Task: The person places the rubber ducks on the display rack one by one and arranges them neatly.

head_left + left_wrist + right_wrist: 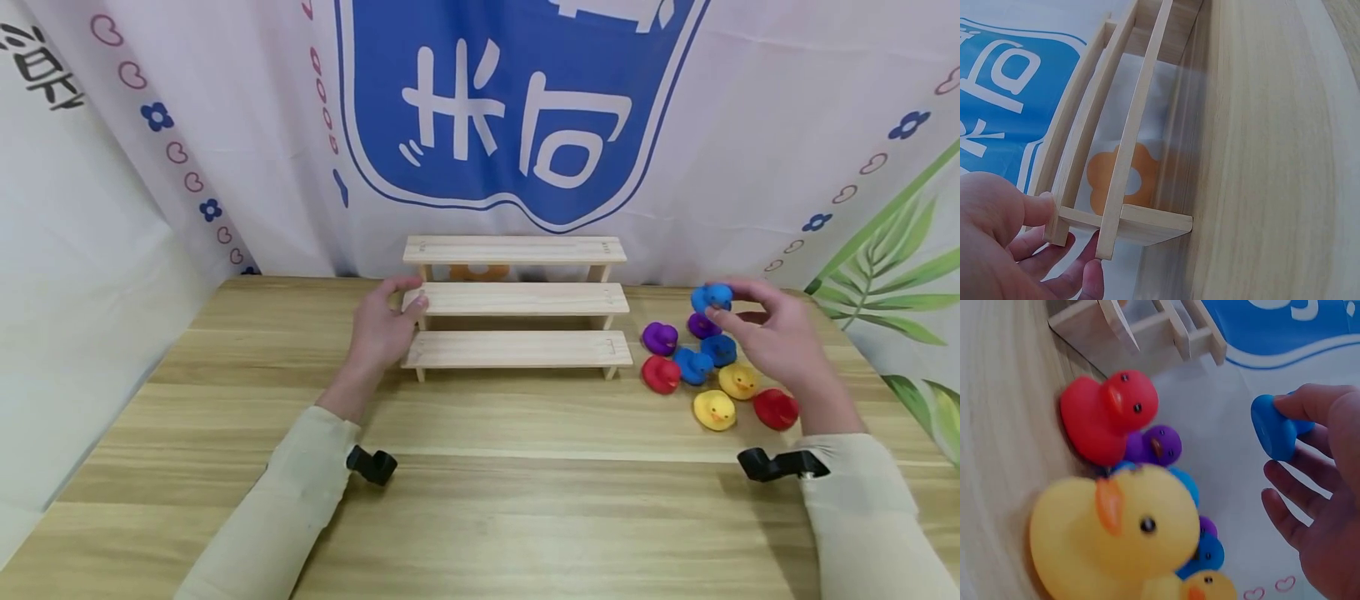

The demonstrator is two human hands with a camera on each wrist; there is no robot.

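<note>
Duck partly behind right fingers

A wide open stretch of the table gives passage between the left sleeve and the right sleeve. At the back, a three-tiered wooden shelf stands before the cloth backdrop, which bounds reach behind it. The treads admit approach from above and in front, save at the left end, where the left hand holds the middle tread. A narrow gap separates the shelf's right end from the cluster of ducks; over their rear, the right hand, pinching a raised blue duck, obstructs overhead passage.
</note>
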